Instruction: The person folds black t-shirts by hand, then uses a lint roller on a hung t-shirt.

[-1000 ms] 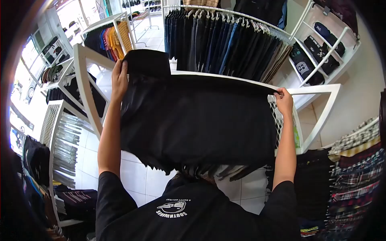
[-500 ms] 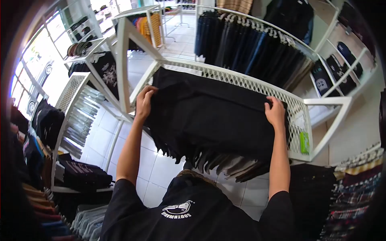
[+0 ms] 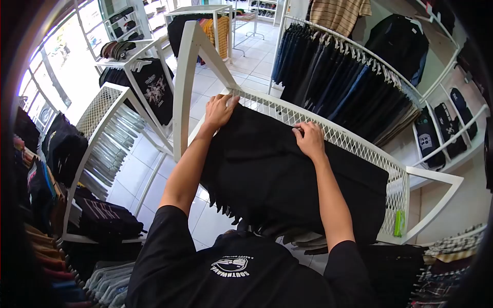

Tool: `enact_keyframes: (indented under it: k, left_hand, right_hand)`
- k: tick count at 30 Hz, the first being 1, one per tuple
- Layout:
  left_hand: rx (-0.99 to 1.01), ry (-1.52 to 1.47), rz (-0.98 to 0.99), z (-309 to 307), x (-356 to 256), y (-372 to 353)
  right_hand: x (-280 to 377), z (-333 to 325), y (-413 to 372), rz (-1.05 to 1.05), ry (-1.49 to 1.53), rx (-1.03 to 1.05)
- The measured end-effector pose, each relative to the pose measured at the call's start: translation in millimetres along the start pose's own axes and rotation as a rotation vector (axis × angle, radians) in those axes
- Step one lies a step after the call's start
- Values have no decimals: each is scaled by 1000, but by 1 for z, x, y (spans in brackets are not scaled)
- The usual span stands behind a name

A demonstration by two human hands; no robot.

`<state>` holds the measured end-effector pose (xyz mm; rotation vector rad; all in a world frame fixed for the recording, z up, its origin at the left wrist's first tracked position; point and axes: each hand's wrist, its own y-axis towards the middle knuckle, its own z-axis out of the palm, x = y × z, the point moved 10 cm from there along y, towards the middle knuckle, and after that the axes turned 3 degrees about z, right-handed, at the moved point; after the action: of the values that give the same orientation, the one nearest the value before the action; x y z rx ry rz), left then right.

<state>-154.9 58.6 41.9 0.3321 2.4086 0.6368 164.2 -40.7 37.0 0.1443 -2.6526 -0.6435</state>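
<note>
A folded black garment (image 3: pixel 292 179) is spread flat over the top of a white mesh rack (image 3: pixel 354 141), its near side hanging toward me. My left hand (image 3: pixel 221 110) is at the garment's far left corner, fingers bent over the cloth beside the rack's upright. Further right, my right hand (image 3: pixel 310 139) has its thumb and fingertips closed on the far edge of the cloth, close to the mesh. Below the garment's near side, ends of several hanging clothes (image 3: pixel 303 238) show.
Dark trousers (image 3: pixel 339 82) hang on a rail behind the mesh rack. A green packet (image 3: pixel 399 223) sits at the rack's right end. To the left is another rack with clear hangers (image 3: pixel 110 143), near folded black clothes (image 3: pixel 105 218). Folded items (image 3: pixel 447 128) lie on shelves at right.
My right hand has moved left along the garment's far edge, away from its right end. My left hand stays at the left corner. The view has shifted and turned.
</note>
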Motion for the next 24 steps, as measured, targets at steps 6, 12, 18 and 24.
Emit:
enact_keyframes:
  k: [6, 12, 18, 24]
  left_hand:
    - [152, 75, -24, 13, -2, 2]
    - [-21, -451, 7, -15, -29, 9]
    - [-140, -501, 68, -17, -29, 13]
    - [-185, -454, 30, -30, -35, 11]
  right_hand:
    - [2, -5, 7, -36, 147, 80]
    - [-18, -45, -7, 43, 138, 284]
    - [-147, -105, -52, 267, 43, 476]
    - [-237, -177, -113, 325, -85, 398]
